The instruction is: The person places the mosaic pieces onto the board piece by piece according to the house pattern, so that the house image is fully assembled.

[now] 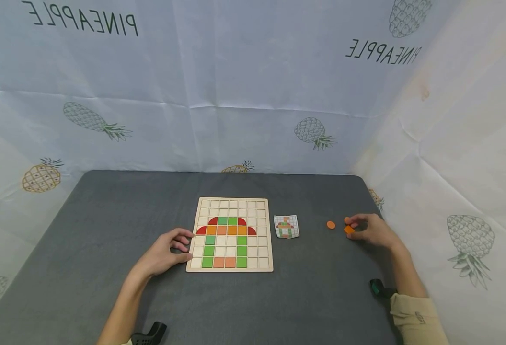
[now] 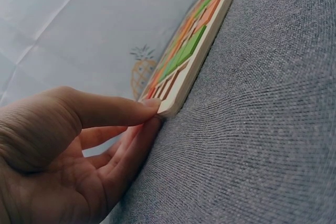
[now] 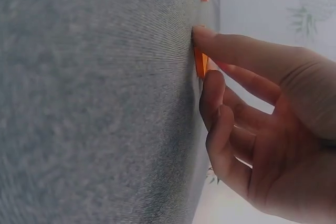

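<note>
In the head view a square wooden grid board (image 1: 263,239) lies on the table. Red rounded pieces, orange, green and salmon square tiles form a mushroom-like pattern on it. My left hand (image 1: 164,251) grips the board's left edge, the thumb on top of the near corner in the left wrist view. Far to the right, my right hand (image 1: 371,231) pinches an orange square tile (image 1: 349,230) between thumb and fingers, close over the cloth. Beside those fingertips is a second orange piece (image 1: 347,220), partly hidden. Left of it lies an orange round piece (image 1: 331,224).
A small pattern card (image 1: 286,226) lies just right of the board, printed with a similar coloured design. Dark grey cloth covers the table (image 1: 106,215). White curtains (image 1: 235,57) with pineapple prints hang behind and at the sides.
</note>
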{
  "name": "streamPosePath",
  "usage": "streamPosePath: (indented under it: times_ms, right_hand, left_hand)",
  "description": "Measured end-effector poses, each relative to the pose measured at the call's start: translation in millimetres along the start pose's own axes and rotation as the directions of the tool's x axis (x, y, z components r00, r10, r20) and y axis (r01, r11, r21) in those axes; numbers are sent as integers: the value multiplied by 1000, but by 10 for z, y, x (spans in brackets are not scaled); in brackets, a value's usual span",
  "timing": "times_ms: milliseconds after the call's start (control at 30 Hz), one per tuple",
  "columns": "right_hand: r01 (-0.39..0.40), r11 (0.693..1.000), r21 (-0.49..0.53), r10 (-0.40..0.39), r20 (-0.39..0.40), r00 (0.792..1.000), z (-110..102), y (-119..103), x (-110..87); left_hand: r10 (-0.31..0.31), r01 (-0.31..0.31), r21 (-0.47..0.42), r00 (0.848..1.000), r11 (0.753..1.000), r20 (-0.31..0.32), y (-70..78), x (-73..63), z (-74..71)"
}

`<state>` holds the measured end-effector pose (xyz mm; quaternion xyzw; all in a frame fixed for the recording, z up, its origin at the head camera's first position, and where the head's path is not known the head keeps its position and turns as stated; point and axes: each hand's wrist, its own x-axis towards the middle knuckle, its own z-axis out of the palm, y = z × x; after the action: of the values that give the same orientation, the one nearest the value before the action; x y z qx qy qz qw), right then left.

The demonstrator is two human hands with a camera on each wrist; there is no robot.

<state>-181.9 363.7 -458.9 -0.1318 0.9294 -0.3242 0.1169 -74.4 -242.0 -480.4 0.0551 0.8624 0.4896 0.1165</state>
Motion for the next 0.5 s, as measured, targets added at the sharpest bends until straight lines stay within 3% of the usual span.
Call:
streamPosePath:
  times_ms: [267, 500]
  right_hand:
    - [68, 997, -24, -68, -14, 998, 19, 6, 25]
    - [114, 993, 8, -114, -21, 993, 35, -255, 111]
  left_hand:
    - [-1, 1, 7, 1000, 1000, 2, 12, -3, 3]
    - [1, -1, 7, 1000, 1000, 2, 18, -3, -2]
